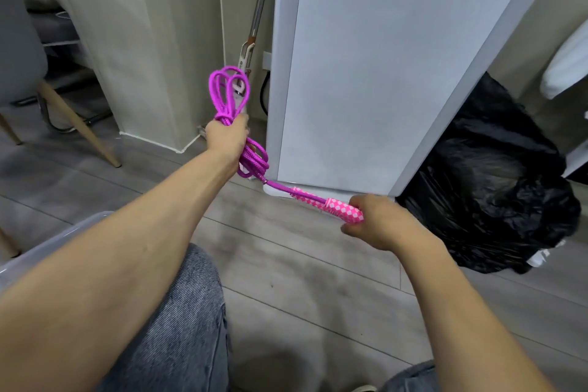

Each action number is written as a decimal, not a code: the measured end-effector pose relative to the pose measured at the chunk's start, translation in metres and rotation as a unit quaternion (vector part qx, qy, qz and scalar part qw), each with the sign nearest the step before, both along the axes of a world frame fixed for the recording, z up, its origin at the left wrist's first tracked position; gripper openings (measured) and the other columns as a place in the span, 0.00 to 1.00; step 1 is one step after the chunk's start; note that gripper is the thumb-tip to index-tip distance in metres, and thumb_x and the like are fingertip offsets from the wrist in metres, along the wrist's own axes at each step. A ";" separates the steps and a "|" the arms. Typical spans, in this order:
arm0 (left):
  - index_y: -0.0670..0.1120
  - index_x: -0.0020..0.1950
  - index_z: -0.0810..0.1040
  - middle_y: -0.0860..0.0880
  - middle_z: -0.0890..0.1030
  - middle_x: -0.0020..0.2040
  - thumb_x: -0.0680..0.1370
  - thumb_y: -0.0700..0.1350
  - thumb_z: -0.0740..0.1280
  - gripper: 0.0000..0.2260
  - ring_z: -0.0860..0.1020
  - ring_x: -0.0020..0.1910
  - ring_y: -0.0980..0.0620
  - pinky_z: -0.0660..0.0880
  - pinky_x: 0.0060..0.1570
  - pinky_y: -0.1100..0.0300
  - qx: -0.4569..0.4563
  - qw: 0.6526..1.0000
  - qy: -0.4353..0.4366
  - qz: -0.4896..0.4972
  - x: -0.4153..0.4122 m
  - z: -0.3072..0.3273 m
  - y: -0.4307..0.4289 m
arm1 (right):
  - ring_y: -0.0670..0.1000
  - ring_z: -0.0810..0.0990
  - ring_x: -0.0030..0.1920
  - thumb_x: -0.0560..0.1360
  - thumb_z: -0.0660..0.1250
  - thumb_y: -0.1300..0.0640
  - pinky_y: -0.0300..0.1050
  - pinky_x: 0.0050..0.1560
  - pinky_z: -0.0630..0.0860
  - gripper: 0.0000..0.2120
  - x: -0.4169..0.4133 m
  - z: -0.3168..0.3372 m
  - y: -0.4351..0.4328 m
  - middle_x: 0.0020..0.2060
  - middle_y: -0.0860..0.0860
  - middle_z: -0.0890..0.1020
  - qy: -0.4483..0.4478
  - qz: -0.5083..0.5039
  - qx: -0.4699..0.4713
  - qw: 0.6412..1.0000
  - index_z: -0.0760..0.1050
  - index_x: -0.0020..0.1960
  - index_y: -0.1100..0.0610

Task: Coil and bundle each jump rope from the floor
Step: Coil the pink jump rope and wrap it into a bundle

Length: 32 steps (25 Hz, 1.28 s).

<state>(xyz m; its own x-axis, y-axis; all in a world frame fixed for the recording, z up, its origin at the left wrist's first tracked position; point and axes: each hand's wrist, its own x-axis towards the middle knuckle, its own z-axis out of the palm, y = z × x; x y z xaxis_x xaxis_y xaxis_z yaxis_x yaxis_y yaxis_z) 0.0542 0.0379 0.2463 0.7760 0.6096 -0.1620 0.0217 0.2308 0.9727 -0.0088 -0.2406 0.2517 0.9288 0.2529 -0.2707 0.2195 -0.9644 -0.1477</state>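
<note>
My left hand is fisted round the middle of the purple rope, held up off the floor, far centre. Loops poke out above and below the fist. My right hand curls round the pink checked handle, low to the right beside a white cabinet. If I tug too hard, loops may slide out of my fist and the bundle unravel. Slack would loosen the wrap.

A home — fridge, chair, bin bag.
</note>
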 end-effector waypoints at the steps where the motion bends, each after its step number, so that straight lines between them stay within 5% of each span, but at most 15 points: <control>1: 0.41 0.48 0.76 0.48 0.74 0.33 0.78 0.42 0.68 0.05 0.73 0.30 0.50 0.75 0.40 0.53 0.059 0.997 0.007 -0.039 0.000 -0.002 -0.002 | 0.53 0.78 0.44 0.74 0.70 0.46 0.45 0.41 0.72 0.10 0.001 0.001 0.000 0.45 0.49 0.78 -0.034 -0.004 -0.023 0.999 0.75 0.52 0.48; 6: 0.45 0.61 0.71 0.43 0.80 0.47 0.73 0.52 0.74 0.22 0.81 0.45 0.44 0.80 0.51 0.45 0.273 0.915 0.069 -0.291 -0.013 0.001 -0.024 | 0.55 0.78 0.47 0.73 0.70 0.53 0.46 0.40 0.66 0.09 0.003 -0.004 0.010 0.47 0.50 0.79 -0.210 0.012 -0.001 0.978 0.77 0.52 0.51; 13: 0.49 0.60 0.71 0.47 0.79 0.50 0.77 0.46 0.70 0.14 0.80 0.48 0.47 0.79 0.48 0.53 0.450 0.774 0.048 -0.443 -0.035 0.020 -0.061 | 0.59 0.76 0.42 0.64 0.75 0.65 0.46 0.39 0.63 0.14 0.011 -0.014 0.029 0.43 0.56 0.80 -0.353 0.056 0.057 0.932 0.77 0.48 0.59; 19: 0.47 0.59 0.73 0.44 0.80 0.47 0.78 0.44 0.64 0.09 0.78 0.40 0.49 0.78 0.45 0.51 0.342 0.815 0.052 -0.466 -0.041 0.032 -0.061 | 0.61 0.75 0.40 0.62 0.76 0.68 0.50 0.39 0.66 0.17 0.016 -0.011 0.030 0.41 0.58 0.78 -0.378 0.028 0.087 0.921 0.75 0.47 0.62; 25: 0.46 0.59 0.74 0.44 0.78 0.48 0.78 0.47 0.61 0.11 0.74 0.41 0.49 0.71 0.43 0.55 0.296 0.816 0.087 -0.488 -0.046 0.036 -0.065 | 0.61 0.75 0.45 0.65 0.74 0.68 0.49 0.41 0.66 0.16 0.011 -0.008 0.031 0.46 0.58 0.79 -0.353 0.018 0.099 0.930 0.76 0.51 0.62; 27: 0.47 0.60 0.73 0.47 0.78 0.49 0.76 0.50 0.67 0.15 0.74 0.42 0.51 0.71 0.44 0.57 0.305 0.800 0.076 -0.511 -0.049 0.038 -0.067 | 0.61 0.75 0.44 0.64 0.74 0.69 0.49 0.41 0.66 0.16 0.012 -0.006 0.031 0.44 0.59 0.79 -0.359 0.017 0.108 0.927 0.76 0.50 0.62; 32: 0.50 0.55 0.70 0.52 0.78 0.44 0.71 0.51 0.75 0.18 0.77 0.42 0.51 0.71 0.37 0.59 0.525 0.711 0.041 -0.467 -0.046 0.035 -0.063 | 0.59 0.74 0.39 0.64 0.70 0.74 0.47 0.38 0.64 0.21 0.006 -0.003 0.045 0.43 0.59 0.77 -0.404 0.028 0.123 0.906 0.72 0.54 0.64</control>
<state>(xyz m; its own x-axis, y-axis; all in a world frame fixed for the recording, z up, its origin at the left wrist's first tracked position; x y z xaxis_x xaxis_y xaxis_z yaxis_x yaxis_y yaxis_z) 0.0085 -0.0254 0.2813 0.9360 -0.3459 -0.0659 -0.2445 -0.7731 0.5853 -0.0028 -0.1953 0.2484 0.7822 0.2655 0.5637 0.3992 -0.9081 -0.1263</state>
